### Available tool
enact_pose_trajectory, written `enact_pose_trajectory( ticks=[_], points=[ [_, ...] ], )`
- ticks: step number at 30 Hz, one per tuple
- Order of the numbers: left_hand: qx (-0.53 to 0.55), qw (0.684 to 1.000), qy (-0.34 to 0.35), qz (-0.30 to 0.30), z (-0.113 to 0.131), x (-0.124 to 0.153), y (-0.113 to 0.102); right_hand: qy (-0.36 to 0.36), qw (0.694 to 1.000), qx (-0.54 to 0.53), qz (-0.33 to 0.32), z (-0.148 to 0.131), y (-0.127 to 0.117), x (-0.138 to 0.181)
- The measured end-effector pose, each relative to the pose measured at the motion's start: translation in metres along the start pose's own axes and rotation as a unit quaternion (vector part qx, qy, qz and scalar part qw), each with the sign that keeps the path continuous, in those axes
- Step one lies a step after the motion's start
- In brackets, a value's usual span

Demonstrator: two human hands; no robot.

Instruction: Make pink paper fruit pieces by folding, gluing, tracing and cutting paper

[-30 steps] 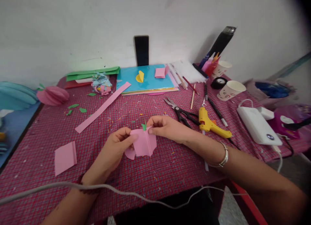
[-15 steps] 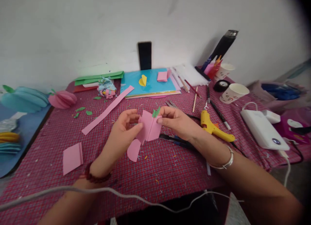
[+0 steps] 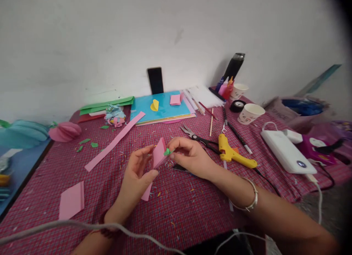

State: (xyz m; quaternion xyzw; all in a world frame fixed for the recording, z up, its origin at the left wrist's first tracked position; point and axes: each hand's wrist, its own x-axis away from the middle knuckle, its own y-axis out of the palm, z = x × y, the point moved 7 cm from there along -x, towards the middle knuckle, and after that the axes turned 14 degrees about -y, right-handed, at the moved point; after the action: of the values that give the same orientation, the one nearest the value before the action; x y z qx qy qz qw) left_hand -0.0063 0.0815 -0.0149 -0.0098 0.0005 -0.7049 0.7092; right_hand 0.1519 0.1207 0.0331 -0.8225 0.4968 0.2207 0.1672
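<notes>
A folded pink paper piece [image 3: 158, 154] is held above the table between my two hands. My left hand [image 3: 134, 176] is closed on its left side, with the thumb in front and the fingers partly behind. My right hand [image 3: 191, 157] pinches a small green paper piece [image 3: 167, 151] at the right edge of the pink paper. Whether the two papers are joined there cannot be made out. Under my left hand, another pink paper piece [image 3: 147, 193] shows in part. A folded pink stack [image 3: 72, 200] lies further left, beside my left forearm.
Scissors [image 3: 202, 139] and a yellow glue gun [image 3: 233, 154] lie near my right hand. A pink strip [image 3: 114, 142] and green scraps [image 3: 94, 145] are on the left. Paper cups [image 3: 250, 113] and a white power bank [image 3: 287, 150] stand right. A white cable [image 3: 132, 231] crosses in front.
The pink paper, spread like an open book before, is now folded closer together and turned edge-on. My right fingers have moved down with the green piece. The view has tilted up.
</notes>
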Motion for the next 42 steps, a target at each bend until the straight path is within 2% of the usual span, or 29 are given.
enact_pose_trajectory(
  ticks=[2, 4, 7, 12, 17, 20, 22, 27, 30, 34, 42],
  points=[
    [-0.096, 0.994, 0.047, 0.032, 0.006, 0.002, 0.002, -0.011, 1.000, 0.011, 0.005, -0.001, 0.000, 0.000],
    [-0.194, 0.974, 0.084, 0.079, 0.014, 0.006, 0.003, -0.016, 1.000, 0.009, 0.009, 0.000, 0.001, 0.001],
    [-0.244, 0.957, 0.107, 0.118, 0.021, 0.009, 0.004, -0.012, 1.000, -0.005, 0.002, 0.002, 0.005, 0.003],
    [-0.181, 0.976, 0.063, 0.102, 0.021, 0.007, 0.004, 0.023, 1.000, 0.007, 0.015, 0.007, 0.005, 0.004],
    [-0.037, 0.997, -0.054, 0.046, 0.003, 0.001, -0.002, 0.049, 0.996, 0.032, 0.071, 0.015, -0.005, 0.001],
    [0.051, 0.992, -0.116, 0.028, -0.006, -0.001, -0.004, 0.061, 0.995, -0.067, 0.035, 0.022, 0.005, -0.002],
    [0.057, 0.989, -0.138, 0.020, -0.009, -0.001, -0.003, 0.071, 0.989, -0.132, 0.014, 0.025, 0.013, -0.004],
    [-0.049, 0.988, -0.143, -0.016, -0.005, 0.000, 0.004, 0.106, 0.985, -0.133, 0.027, 0.032, 0.010, -0.002],
    [-0.060, 0.990, -0.122, -0.030, 0.000, 0.001, 0.001, 0.126, 0.978, -0.168, 0.016, 0.035, 0.010, 0.001],
    [0.011, 0.995, -0.100, -0.007, 0.006, 0.002, -0.007, 0.144, 0.964, -0.219, -0.029, 0.033, 0.018, 0.005],
    [0.168, 0.974, -0.132, -0.079, 0.017, 0.006, 0.011, 0.140, 0.967, -0.167, -0.134, 0.025, 0.032, 0.009]
  ],
)
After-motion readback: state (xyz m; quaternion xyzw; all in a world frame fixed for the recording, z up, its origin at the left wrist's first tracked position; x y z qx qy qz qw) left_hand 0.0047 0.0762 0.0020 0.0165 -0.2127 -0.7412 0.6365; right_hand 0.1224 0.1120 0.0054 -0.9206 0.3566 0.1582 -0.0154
